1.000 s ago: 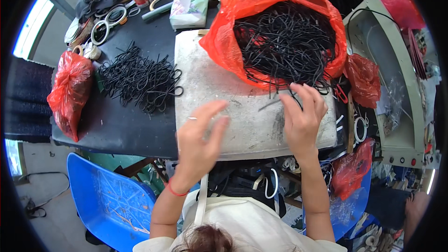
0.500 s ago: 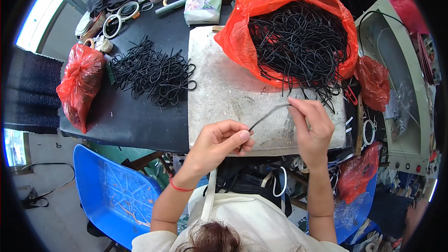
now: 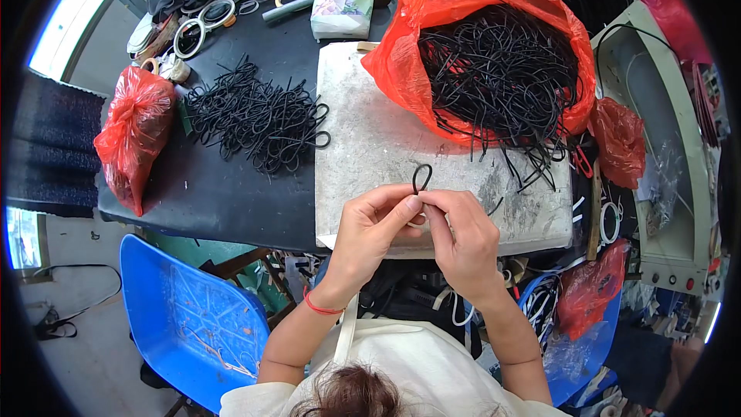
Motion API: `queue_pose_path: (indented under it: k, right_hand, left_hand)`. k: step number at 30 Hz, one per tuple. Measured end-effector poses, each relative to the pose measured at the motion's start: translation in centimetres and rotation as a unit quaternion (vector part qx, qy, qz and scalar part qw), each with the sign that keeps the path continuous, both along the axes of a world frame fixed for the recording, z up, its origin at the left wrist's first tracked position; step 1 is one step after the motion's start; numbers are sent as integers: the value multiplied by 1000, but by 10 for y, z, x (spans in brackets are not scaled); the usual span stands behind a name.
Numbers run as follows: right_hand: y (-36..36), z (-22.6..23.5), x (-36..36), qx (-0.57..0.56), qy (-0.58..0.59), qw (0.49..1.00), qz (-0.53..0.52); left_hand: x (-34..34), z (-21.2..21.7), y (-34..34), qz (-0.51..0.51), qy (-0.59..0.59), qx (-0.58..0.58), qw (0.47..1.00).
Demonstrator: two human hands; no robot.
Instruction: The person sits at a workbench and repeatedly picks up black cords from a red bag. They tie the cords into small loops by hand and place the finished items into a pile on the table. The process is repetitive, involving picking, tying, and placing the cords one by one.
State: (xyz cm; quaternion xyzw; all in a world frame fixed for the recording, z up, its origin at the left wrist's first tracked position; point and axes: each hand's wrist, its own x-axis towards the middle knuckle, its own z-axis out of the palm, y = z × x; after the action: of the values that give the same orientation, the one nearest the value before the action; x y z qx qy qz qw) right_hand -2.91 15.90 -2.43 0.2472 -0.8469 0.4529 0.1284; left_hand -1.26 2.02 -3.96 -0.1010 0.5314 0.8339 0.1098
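A thin black cord point(image 3: 421, 169) is bent into a small loop that stands up between my fingertips. My left hand point(image 3: 371, 228) pinches it at the base of the loop. Right beside it, my right hand point(image 3: 463, 238) grips the same cord with thumb and forefinger, and a short tail pokes out past its far side. Both hands are over the front of the pale board point(image 3: 363, 147). Beyond them, an open red plastic bag point(image 3: 394, 54) is full of loose black cords point(image 3: 502, 69). To the left lies a pile of looped black cords point(image 3: 258, 120).
A tied red bag point(image 3: 135, 135) sits at the table's left end. Tape rolls point(image 3: 189, 37) and a tissue pack point(image 3: 344, 0) are at the back. Below the front edge stands a blue plastic chair point(image 3: 189, 313). A grey metal machine point(image 3: 656, 147) borders the right.
My right hand has moved left and down to meet my left hand. The cord, earlier stretched between them, is now bent into a loop.
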Motion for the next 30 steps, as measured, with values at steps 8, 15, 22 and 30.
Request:
queue_pose_path:
  k: [8, 15, 22, 30]
  right_hand:
    - [18, 1, -3, 39, 34, 998, -39]
    - [4, -6, -4, 50, 131, 989, -41]
    - [3, -8, 0, 57, 145, 987, -35]
    - [18, 10, 1, 143, 107, 984, -6]
  left_hand:
    - [-5, 5, -17, 39, -71, 185, 979]
    - [2, 4, -12, -48, -62, 100, 992]
    - [8, 2, -11, -51, -12, -9, 999]
    - [5, 13, -18, -21, 40, -343, 938]
